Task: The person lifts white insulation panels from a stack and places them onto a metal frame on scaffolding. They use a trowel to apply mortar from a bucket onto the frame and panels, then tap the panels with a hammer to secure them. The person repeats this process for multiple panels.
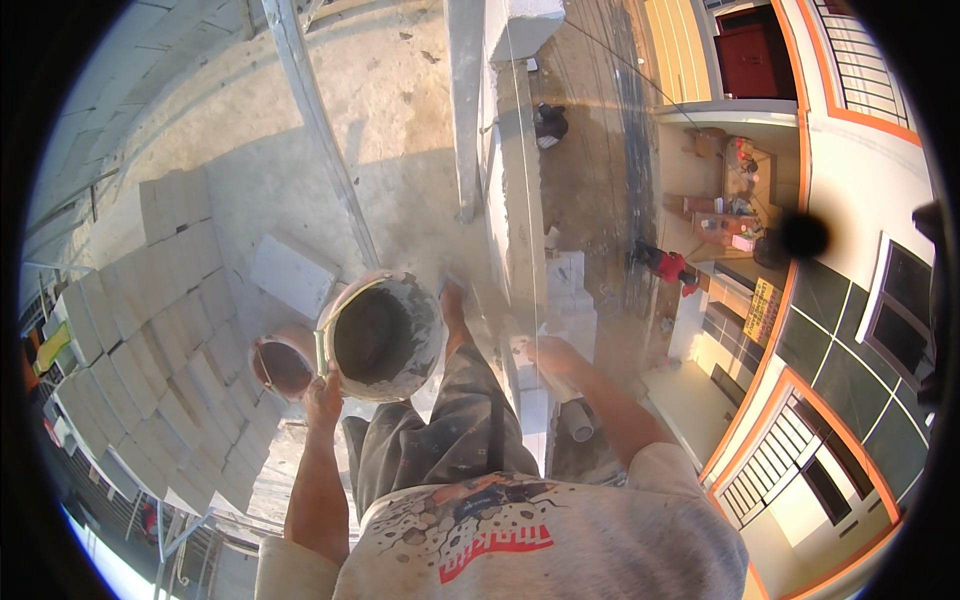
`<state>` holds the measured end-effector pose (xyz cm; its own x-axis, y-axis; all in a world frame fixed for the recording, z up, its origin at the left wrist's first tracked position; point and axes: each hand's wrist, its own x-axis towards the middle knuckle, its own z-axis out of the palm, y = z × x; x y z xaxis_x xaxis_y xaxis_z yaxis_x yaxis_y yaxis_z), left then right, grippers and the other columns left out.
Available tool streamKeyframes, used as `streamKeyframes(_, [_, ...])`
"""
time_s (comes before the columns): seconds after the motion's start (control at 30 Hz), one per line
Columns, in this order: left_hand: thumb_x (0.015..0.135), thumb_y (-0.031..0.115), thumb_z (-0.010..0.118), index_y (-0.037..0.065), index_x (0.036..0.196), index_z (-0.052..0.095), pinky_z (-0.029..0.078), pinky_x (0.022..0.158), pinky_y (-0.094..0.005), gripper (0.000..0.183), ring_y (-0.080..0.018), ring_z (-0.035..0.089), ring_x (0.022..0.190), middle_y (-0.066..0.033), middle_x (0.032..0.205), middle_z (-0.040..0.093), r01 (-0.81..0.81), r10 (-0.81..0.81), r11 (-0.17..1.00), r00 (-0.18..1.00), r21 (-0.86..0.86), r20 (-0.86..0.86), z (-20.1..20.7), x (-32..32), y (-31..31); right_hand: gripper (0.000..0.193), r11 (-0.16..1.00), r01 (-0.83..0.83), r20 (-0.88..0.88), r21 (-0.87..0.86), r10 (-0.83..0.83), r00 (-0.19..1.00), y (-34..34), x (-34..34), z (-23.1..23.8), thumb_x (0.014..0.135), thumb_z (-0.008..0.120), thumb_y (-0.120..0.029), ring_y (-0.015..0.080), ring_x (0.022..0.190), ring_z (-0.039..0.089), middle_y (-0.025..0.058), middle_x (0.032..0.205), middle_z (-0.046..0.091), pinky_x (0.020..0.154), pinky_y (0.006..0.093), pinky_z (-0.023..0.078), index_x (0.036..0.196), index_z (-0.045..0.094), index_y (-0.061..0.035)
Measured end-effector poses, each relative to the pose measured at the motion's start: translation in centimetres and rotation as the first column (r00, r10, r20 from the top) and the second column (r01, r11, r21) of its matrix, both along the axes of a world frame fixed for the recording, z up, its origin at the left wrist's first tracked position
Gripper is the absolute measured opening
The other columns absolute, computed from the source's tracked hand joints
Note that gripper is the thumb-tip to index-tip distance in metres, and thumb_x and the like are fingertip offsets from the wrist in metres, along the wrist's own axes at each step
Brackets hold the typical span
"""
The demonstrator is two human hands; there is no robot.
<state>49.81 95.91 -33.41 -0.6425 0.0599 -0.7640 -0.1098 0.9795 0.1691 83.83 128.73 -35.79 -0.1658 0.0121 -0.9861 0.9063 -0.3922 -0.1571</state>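
Left hand clenched around thin handle of round, grey-crusted bucket

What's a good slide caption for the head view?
Left hand holding a bucket of grey mix; right hand near a wall.

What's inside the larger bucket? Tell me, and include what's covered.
Inside the larger bucket is a dark grey, mortar-like mass, with paler smears on the wall around it. The mass covers the bottom, so anything beneath its surface can't be seen.
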Motion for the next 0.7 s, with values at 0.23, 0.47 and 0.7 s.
streamKeyframes(0.23, [0.092,0.063,0.045,-0.004,0.083,0.067,0.046,0.074,-0.0466,0.071,-0.0435,0.062,0.081,-0.0262,0.078,0.064,0.088,-0.087,0.996,0.996,-0.029,0.023,1.8,-0.5,2.8,0.033,0.929,0.363,-0.134,-0.07,-0.369,0.92,7.1,-7.6,4.6,0.092,0.06,-0.036,0.0166,0.053,0.055,0.0061,0.072,0.056,0.043,0.0337,0.047,0.097,0.057,-0.0033])
streamKeyframes(0.47, [0.091,0.062,0.049,-0.007,0.084,0.067,0.046,0.074,-0.048,0.071,-0.0411,0.063,0.08,-0.029,0.076,0.062,0.125,-0.125,0.992,0.992,-0.028,0.007,2.3,-0.8,6.4,0.064,0.959,-0.049,-0.094,0.278,0.078,0.993,14.2,-9.5,9.1,0.083,0.066,-0.038,0.0192,0.053,0.059,0.0141,0.077,0.062,0.05,0.0333,0.05,0.12,0.05,0.0107])
streamKeyframes(0.7, [0.093,0.06,0.046,-0.008,0.082,0.067,0.046,0.071,-0.051,0.072,-0.0483,0.062,0.082,-0.0317,0.077,0.063,0.151,-0.15,0.988,0.988,0.029,-0.03,3.9,0.2,9.4,0.055,0.581,-0.66,0.046,0.476,0.733,0.679,29.6,-17.4,12.9,0.076,0.068,-0.02,0.0268,0.061,0.067,0.0186,0.094,0.066,0.061,0.0404,0.051,0.123,0.052,0.0045])
